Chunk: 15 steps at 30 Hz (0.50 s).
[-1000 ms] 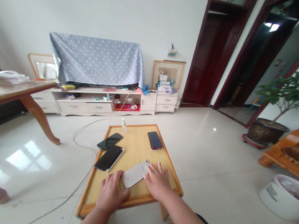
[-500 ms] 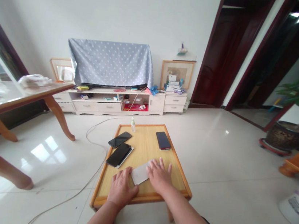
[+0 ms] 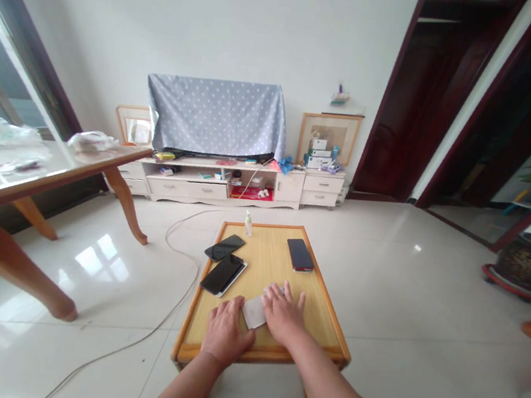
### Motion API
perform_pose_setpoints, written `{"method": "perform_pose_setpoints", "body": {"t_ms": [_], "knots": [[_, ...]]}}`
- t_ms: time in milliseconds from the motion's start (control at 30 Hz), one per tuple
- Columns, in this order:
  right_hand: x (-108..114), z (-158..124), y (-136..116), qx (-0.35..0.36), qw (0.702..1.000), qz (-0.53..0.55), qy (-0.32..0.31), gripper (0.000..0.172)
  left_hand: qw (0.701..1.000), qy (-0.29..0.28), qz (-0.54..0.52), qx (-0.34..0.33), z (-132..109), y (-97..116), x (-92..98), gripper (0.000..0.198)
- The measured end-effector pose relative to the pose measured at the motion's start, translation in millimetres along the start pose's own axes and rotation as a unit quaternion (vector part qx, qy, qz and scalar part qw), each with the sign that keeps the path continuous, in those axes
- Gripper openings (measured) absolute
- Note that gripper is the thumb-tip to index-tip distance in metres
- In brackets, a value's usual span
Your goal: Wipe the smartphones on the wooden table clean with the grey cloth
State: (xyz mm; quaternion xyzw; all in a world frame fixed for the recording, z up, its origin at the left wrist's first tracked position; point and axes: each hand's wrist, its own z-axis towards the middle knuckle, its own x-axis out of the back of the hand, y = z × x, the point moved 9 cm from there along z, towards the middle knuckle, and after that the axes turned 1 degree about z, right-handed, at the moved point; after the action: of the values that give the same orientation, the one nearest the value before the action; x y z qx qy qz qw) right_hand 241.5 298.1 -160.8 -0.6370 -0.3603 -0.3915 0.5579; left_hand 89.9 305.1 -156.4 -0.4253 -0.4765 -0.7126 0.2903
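On the small wooden table (image 3: pixel 267 241) lies a flat, pale grey rectangular object (image 3: pixel 254 313); I cannot tell whether it is a phone or a folded cloth. My left hand (image 3: pixel 228 334) holds its left end, with the thumb along the near side. Across its right part rests my right hand (image 3: pixel 284 312), palm down and fingers stretched out, hiding much of that end. To the left are a dark phone (image 3: pixel 224 247) and, nearer, another dark phone (image 3: pixel 222 274) with a white edge beneath it. A third phone (image 3: pixel 300 255) lies at the far right.
A small spray bottle (image 3: pixel 248 224) stands at the table's far left corner. A cable (image 3: pixel 168 307) runs across the floor. On the left is a larger table (image 3: pixel 128 158) with plastic bags (image 3: pixel 92 140). A low white cabinet (image 3: pixel 188 190) lines the wall.
The view has turned a little to the left. My right hand has slid slightly left over the pale object and covers more of it. My left hand keeps its place there.
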Motion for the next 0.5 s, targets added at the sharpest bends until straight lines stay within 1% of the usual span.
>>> {"method": "perform_pose_setpoints", "body": {"t_ms": [33,67,167,233,300,400,467,500], "knots": [[0,1,2,-0.002,1.0,-0.003,0.004,0.057,1.0,-0.002,0.0,0.001,0,0,0.3,0.059],[-3,0,-2,0.01,1.0,-0.003,0.006,0.056,1.0,-0.003,-0.001,0.002,0,0,0.5,0.057],[-12,-14,-24,0.085,0.996,0.02,0.015,0.052,1.0,-0.002,-0.004,0.003,-1,-1,-0.3,0.049],[-8,-21,-30,0.104,0.992,0.058,0.042,0.048,1.0,0.002,-0.002,0.001,-1,-2,-0.7,0.048],[5,-22,-20,0.089,0.986,0.112,0.09,0.047,1.0,0.003,0.002,-0.004,-1,-3,-0.9,0.054],[29,-16,12,0.043,0.962,0.213,0.163,0.048,1.0,-0.003,0.006,-0.006,0,-3,-1.0,0.059],[37,-12,32,0.012,0.951,0.242,0.194,0.045,1.0,-0.009,0.004,-0.005,0,-3,-0.8,0.057],[38,-12,38,0.001,0.951,0.233,0.204,0.042,1.0,-0.011,0.003,-0.005,0,-3,-0.6,0.057]]}}
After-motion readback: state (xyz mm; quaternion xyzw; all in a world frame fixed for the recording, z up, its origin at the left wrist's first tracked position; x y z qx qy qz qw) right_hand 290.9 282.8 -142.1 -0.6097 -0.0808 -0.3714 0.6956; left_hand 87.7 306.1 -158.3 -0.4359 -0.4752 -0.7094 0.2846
